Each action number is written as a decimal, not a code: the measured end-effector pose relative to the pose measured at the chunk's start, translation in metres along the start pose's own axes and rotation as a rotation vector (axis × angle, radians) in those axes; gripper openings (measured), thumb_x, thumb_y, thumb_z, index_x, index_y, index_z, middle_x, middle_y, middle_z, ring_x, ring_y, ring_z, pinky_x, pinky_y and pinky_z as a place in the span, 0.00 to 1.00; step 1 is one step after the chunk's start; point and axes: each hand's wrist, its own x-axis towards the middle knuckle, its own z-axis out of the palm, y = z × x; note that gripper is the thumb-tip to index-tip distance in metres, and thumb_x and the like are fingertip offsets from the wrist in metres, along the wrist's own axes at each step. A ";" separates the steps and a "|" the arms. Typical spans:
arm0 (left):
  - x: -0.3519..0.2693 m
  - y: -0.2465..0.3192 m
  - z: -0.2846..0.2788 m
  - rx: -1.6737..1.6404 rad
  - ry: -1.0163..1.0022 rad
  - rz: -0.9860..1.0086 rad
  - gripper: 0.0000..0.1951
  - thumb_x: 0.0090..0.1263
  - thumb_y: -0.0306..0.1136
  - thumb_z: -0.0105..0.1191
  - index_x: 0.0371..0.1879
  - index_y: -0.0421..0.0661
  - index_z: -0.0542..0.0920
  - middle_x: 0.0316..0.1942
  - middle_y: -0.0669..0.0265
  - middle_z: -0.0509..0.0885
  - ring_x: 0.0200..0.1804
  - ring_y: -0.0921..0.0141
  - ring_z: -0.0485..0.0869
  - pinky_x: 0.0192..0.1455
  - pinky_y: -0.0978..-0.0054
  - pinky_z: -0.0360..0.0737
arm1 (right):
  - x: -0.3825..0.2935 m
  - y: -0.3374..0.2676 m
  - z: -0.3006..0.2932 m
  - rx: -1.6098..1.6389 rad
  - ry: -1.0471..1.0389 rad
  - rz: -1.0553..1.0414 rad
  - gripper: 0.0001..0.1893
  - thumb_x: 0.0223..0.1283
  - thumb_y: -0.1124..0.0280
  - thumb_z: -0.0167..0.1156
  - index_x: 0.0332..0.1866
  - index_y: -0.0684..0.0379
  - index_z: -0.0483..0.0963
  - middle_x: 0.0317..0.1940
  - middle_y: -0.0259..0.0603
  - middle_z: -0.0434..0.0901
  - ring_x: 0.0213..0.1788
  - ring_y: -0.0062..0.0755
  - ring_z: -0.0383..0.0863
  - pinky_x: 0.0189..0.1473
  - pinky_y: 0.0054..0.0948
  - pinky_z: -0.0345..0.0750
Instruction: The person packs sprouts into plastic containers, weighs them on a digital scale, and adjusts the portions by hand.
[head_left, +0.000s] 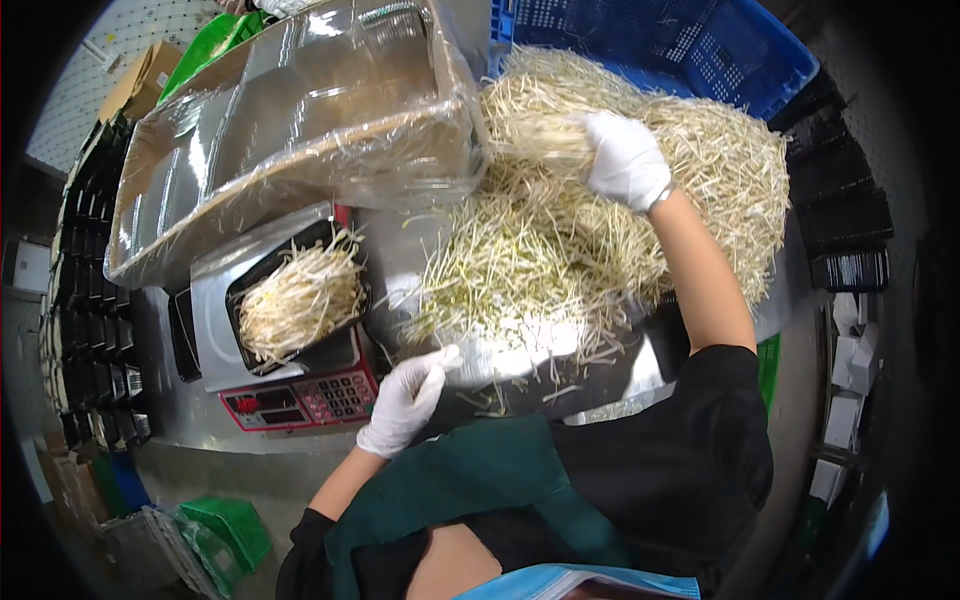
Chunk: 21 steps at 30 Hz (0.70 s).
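Observation:
A large heap of bean sprouts (720, 180) spreads over the metal table. My right hand (626, 161), in a white glove, is at the upper part of the heap, closed on a blurred bunch of sprouts (559, 142). Near the table's front edge, left of the loose sprouts, my left hand (409, 401) is gloved too, its fingers bent close together; whether something small is between them cannot be told. To its upper left, a black plastic tray (247, 349) piled with sprouts rests tilted on the steel pan of a red digital scale (300, 397).
A plastic-lined carton (300, 150) with clear plastic lids or trays stands behind the scale. A blue perforated crate (675, 45) lies behind the heap. Stacked black trays (90, 300) line the left side, more (840, 180) the right. Part of another person's hand (236, 6) shows at the top left.

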 end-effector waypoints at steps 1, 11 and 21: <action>0.000 0.005 -0.002 -0.051 -0.005 0.006 0.14 0.73 0.21 0.46 0.54 0.34 0.76 0.51 0.56 0.84 0.56 0.69 0.81 0.64 0.73 0.72 | -0.016 -0.026 -0.007 0.062 -0.305 0.130 0.25 0.43 0.78 0.62 0.53 0.52 0.75 0.32 0.45 0.81 0.34 0.49 0.81 0.37 0.40 0.79; 0.039 -0.005 0.011 0.937 0.048 0.336 0.55 0.47 0.47 0.73 0.72 0.38 0.54 0.70 0.44 0.59 0.74 0.49 0.55 0.75 0.56 0.53 | -0.154 -0.155 0.154 0.185 0.032 -0.425 0.52 0.44 0.54 0.68 0.72 0.69 0.51 0.52 0.52 0.72 0.59 0.46 0.70 0.64 0.44 0.63; 0.071 -0.013 0.027 1.097 0.023 0.195 0.30 0.55 0.30 0.62 0.60 0.45 0.69 0.36 0.53 0.78 0.45 0.53 0.78 0.49 0.58 0.76 | -0.138 -0.090 0.120 0.054 -0.241 -0.260 0.41 0.46 0.73 0.62 0.69 0.65 0.55 0.33 0.50 0.80 0.36 0.51 0.81 0.46 0.43 0.78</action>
